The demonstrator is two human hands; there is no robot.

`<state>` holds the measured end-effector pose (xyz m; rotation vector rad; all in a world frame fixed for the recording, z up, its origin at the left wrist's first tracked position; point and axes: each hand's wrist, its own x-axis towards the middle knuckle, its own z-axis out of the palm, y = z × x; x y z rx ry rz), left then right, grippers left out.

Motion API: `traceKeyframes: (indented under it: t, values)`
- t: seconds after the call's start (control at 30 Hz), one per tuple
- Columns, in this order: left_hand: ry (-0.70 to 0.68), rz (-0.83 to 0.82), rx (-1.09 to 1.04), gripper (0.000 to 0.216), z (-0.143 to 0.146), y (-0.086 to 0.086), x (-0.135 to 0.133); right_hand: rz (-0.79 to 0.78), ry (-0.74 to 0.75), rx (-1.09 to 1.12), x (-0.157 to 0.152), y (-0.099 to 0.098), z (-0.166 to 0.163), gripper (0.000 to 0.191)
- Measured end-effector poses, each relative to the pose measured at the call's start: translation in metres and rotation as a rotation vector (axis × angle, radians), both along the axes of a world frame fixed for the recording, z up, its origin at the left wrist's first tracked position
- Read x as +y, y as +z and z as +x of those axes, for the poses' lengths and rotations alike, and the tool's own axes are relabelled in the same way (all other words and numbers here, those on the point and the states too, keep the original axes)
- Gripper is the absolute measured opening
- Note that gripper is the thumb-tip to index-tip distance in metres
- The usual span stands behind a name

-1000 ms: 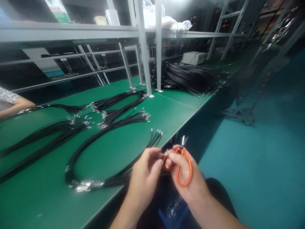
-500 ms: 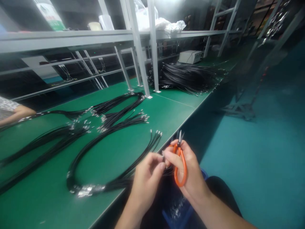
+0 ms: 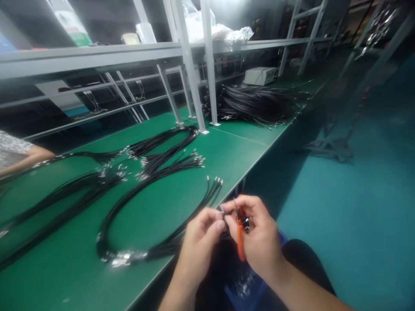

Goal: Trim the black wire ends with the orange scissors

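Note:
My right hand (image 3: 257, 235) grips small orange-handled scissors (image 3: 240, 242), its fingers curled round them, just off the front edge of the green bench (image 3: 168, 203). My left hand (image 3: 201, 239) is pinched against the right fingertips on the end of a thin black wire (image 3: 223, 212); the wire tip is too small to make out. A looped bundle of black wires with metal ends (image 3: 155, 196) lies on the bench just left of my hands.
More black wire bundles (image 3: 81, 185) spread across the bench to the left. A big heap of black wires (image 3: 256, 103) and a white box (image 3: 261, 75) sit at the far end. Grey shelf posts (image 3: 191, 73) stand on the bench. Another person's arm (image 3: 22, 157) rests far left. A blue bin (image 3: 246, 285) sits below my hands.
The scissors have turned in my right hand, so the blades no longer point up and only part of the orange handle shows. Both hands stay pinched together at the bench edge.

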<state>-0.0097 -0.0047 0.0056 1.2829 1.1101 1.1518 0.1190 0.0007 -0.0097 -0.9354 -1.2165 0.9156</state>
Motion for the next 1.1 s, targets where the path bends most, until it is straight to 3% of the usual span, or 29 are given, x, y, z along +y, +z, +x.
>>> traceKeyframes:
  t: [0.27,0.43,0.6,0.67,0.8,0.93,1.03,1.1]
  values:
    - [0.039,-0.021,-0.073,0.01,0.002,-0.003,-0.006,0.192,-0.198,-0.173,0.0,-0.012,-0.006,0.03]
    - [0.148,-0.056,-0.117,0.013,0.0,-0.009,-0.001,0.025,-0.205,-0.125,-0.002,-0.016,0.001,0.024]
    - [0.164,-0.074,-0.125,0.013,0.0,-0.011,0.004,-0.286,0.056,-0.025,-0.018,-0.002,0.014,0.027]
    - [0.166,-0.071,-0.107,0.013,0.002,-0.01,0.005,-0.359,0.083,0.044,-0.019,0.005,0.016,0.027]
    - [0.151,-0.059,-0.038,0.014,0.006,-0.005,0.004,-0.309,-0.032,0.152,-0.007,0.018,0.015,0.031]
    - [0.128,-0.021,0.053,0.014,0.009,0.0,0.001,-0.311,0.053,0.225,0.009,0.028,0.011,0.03]
    - [0.123,-0.021,0.083,0.015,0.01,0.001,-0.001,-0.301,0.07,0.235,0.012,0.027,0.006,0.029]
    - [0.129,-0.019,0.088,0.015,0.01,0.0,-0.002,-0.247,-0.002,0.156,0.011,0.022,0.003,0.025]
